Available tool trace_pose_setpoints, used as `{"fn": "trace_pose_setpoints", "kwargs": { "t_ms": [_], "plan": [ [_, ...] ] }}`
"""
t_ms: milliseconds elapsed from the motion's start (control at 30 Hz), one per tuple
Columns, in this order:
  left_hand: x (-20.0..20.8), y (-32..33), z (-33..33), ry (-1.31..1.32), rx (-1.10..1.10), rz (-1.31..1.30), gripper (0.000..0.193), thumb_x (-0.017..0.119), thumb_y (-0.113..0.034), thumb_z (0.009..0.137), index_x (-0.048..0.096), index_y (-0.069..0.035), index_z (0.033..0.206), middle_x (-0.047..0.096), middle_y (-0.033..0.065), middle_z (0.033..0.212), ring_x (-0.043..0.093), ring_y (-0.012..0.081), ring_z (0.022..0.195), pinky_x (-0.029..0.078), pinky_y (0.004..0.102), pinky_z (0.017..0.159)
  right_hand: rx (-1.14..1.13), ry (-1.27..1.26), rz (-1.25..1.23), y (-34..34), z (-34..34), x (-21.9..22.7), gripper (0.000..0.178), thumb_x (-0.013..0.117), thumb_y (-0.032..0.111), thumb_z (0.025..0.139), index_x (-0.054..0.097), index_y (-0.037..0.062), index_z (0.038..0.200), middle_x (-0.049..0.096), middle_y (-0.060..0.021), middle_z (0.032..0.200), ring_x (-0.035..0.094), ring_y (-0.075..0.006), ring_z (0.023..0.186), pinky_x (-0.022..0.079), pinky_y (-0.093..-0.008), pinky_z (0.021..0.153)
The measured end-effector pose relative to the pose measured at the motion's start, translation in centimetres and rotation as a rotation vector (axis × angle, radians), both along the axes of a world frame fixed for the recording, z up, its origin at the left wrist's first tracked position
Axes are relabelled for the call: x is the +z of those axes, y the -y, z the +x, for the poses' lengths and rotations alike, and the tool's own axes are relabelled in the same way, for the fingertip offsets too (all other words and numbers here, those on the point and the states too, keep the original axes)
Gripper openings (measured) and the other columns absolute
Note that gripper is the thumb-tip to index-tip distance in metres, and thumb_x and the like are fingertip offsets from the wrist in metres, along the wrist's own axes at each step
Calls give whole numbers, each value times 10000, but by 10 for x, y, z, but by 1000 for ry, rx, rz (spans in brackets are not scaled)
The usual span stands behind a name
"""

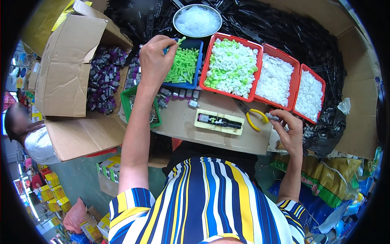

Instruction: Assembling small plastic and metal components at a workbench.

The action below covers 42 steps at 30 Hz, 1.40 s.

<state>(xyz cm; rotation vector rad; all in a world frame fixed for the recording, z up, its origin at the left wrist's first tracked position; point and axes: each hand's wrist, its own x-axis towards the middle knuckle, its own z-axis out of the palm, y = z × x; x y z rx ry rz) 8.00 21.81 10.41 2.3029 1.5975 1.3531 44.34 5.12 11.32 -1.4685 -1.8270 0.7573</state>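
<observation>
My left hand (157, 57) is closed in a pinch on a small bright green plastic peg (181, 40), above the blue bin (199, 61) of similar green pegs. On the right, my right hand (289, 129) is closed round a small grey-white part (273, 117), partly covered by my fingers. Beside it lie pliers with yellow handles (254, 118), jaws toward the bins. Between my hands, a cream holder (237, 131) cradles a black elongated housing (231, 123) fitted with a small motor (203, 118) and white and green pieces.
Red bins (213, 91) of white and green pieces line the right. A green bin (126, 112) of metal parts sits near my left forearm. Small motors (103, 81) fill a cardboard box (61, 69). Behind are a metal bowl (197, 20) and piled black parts (260, 24). Another person sits far left.
</observation>
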Motion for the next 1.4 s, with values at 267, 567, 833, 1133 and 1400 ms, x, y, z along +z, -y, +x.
{"fn": "trace_pose_setpoints", "kwargs": {
  "t_ms": [267,567,833,1133,1400],
  "plan": [
    [5,4,2,288,76,-218,103,748,-82,794,769,-6,861,723,52,856,634,109,648,501,233,610,5,10,-43,2,3,1,206,677,-23,837,687,-17,1043,708,-82,906,617,-123,716,460,-257,624],
    [3,0,-14,1181,-190,-652,198,754,-140,854,729,-4,996,726,44,885,680,135,782,469,227,659,38,13,-80,-5,-7,3,212,683,-16,841,674,-30,1052,706,-114,922,649,-165,755,502,-279,680],
    [27,-33,18,-78,49,-80,138,663,-106,829,735,-1,882,711,127,862,698,263,745,540,362,651,8,50,-15,-9,-14,7,165,703,-15,824,695,-3,988,703,-58,874,612,-100,689,452,-238,599],
    [10,-75,38,-480,-6,-31,131,592,-51,823,722,-33,819,685,162,909,679,369,858,558,453,773,-46,42,64,0,2,2,190,720,-35,766,700,-4,952,689,-82,882,629,-148,764,445,-272,625],
    [23,-52,23,-231,-127,-49,115,683,-52,840,733,-17,937,681,123,837,679,239,748,524,320,688,-51,1,106,-1,-5,8,224,728,-49,778,717,-4,998,689,-75,887,623,-135,765,440,-264,627]
  ]
}}
